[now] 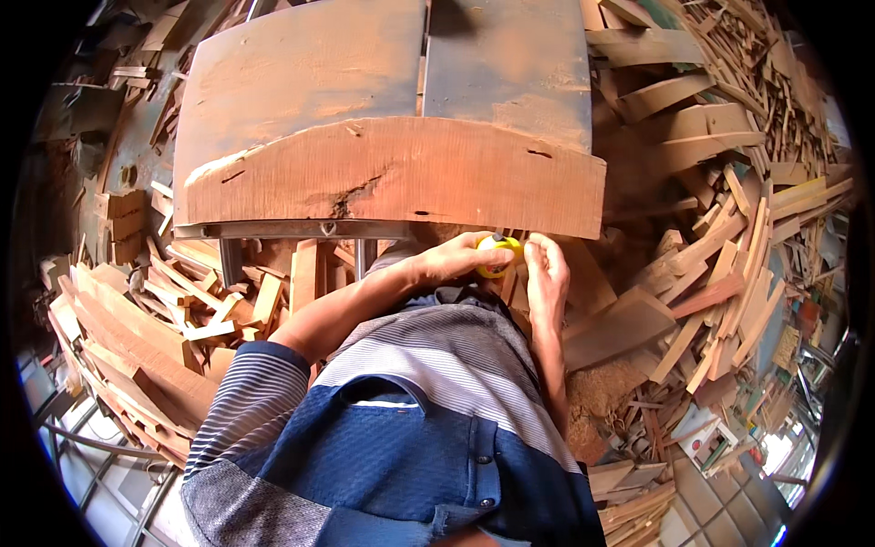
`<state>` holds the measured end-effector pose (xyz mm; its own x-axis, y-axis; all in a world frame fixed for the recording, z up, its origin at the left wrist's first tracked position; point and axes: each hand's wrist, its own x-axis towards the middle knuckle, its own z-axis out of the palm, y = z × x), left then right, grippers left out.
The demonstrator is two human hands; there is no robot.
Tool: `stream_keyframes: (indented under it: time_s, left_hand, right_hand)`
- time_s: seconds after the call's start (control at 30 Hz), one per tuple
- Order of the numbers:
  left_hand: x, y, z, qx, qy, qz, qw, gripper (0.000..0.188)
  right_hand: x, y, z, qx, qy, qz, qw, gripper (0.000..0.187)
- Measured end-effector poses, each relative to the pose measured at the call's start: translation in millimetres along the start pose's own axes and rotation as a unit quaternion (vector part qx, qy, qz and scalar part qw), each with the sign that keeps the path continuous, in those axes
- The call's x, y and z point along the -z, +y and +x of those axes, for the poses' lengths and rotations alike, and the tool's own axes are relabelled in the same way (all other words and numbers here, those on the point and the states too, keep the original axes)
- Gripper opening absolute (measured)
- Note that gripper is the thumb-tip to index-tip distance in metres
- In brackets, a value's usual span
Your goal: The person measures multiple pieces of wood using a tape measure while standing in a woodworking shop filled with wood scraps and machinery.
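Among wood scraps (715, 283), pinches a yellow tape measure (497, 246) in left fingers (465, 246) beside right fingers (540, 252), bunched with grip unclear.

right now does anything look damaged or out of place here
Yes: the wooden board has a dark, jagged crack-like flaw left of its middle, breaking the straight grain. Small dark slits also mark its face.

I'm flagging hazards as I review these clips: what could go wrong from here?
The left hand grips a small yellow object, probably a tape measure, just off the board's near edge, with the right hand close by; if it slipped, it might fall among the offcuts.

The wide board shows a dark, crack-like mark; it could split there under load.
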<state>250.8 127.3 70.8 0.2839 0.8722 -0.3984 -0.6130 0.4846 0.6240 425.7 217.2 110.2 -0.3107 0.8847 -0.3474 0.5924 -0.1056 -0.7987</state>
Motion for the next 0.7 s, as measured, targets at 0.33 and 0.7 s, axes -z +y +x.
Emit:
stream_keyframes:
  time_s: [0.33,0.7]
  left_hand:
    - [-28.1,-2.8,0.3,-0.015,0.079,0.264,0.961,0.080]
    - [6.9,7.7,-46.2,-0.029,0.163,0.589,0.791,0.063]
  right_hand:
    - [36.4,17.1,-8.5,-0.143,-0.182,0.259,0.938,0.017]
    - [69.2,24.3,38.0,-0.028,-0.187,0.156,0.970,0.016]
